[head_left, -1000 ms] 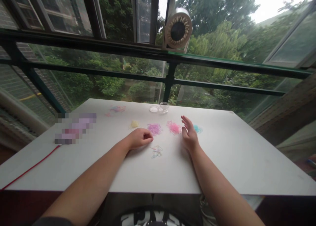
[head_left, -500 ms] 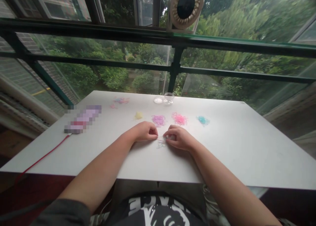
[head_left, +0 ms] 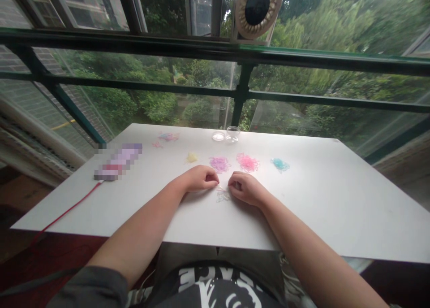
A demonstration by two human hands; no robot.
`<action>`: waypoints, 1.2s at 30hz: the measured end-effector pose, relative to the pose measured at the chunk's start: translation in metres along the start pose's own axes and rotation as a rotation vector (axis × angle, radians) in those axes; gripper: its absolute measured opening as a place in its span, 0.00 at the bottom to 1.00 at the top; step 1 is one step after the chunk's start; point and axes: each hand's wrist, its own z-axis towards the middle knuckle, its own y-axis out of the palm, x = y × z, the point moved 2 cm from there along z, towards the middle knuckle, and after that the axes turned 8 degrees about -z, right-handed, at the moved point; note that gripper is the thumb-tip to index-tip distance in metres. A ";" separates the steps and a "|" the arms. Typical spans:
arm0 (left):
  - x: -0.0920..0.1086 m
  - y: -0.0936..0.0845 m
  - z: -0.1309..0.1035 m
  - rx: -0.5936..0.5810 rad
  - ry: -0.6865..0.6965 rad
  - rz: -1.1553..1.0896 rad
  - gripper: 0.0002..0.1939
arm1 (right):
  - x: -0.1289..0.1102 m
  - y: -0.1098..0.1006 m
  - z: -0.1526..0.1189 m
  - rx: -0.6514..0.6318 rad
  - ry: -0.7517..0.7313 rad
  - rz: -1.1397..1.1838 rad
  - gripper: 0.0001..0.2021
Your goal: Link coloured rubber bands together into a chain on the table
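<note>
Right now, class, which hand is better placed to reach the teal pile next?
Likely the right hand: the teal pile lies on its side, farther from the left hand.

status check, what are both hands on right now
Left hand and right hand curled at small loose pile; grip unclear. Purple pile just beyond. Nothing visibly blocking.

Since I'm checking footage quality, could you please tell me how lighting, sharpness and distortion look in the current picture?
Head view: soft daylight beyond the green metal railing; faint shadows beside both forearms, no harsh glare on the white rectangular table; small translucent loops between the fingers too soft to separate; wide-angle stretch towards the edges; pixelated patch over the flat purple object.
</note>
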 end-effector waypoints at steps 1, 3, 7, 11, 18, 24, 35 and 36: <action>0.000 0.000 0.000 0.005 0.005 0.000 0.10 | 0.000 0.000 -0.001 0.006 0.016 -0.006 0.06; 0.001 0.001 0.000 0.021 0.012 0.002 0.10 | 0.001 -0.001 -0.002 0.012 0.053 -0.013 0.06; 0.004 0.006 0.003 0.056 0.025 0.005 0.11 | 0.003 0.001 -0.003 0.016 0.090 0.006 0.06; 0.007 0.017 0.009 0.051 0.044 -0.004 0.15 | 0.003 0.005 -0.002 0.044 0.047 0.002 0.04; 0.006 0.024 0.015 0.071 0.064 0.061 0.14 | 0.003 0.011 0.000 0.096 -0.051 0.014 0.03; 0.002 0.022 0.013 0.097 0.052 -0.029 0.12 | 0.005 0.008 0.000 0.137 -0.011 0.018 0.06; 0.002 0.019 0.013 0.145 0.024 -0.072 0.10 | 0.004 0.004 0.001 0.159 0.041 0.068 0.05; 0.002 0.019 0.013 0.150 0.023 -0.076 0.10 | 0.005 0.003 0.001 0.162 0.040 0.075 0.05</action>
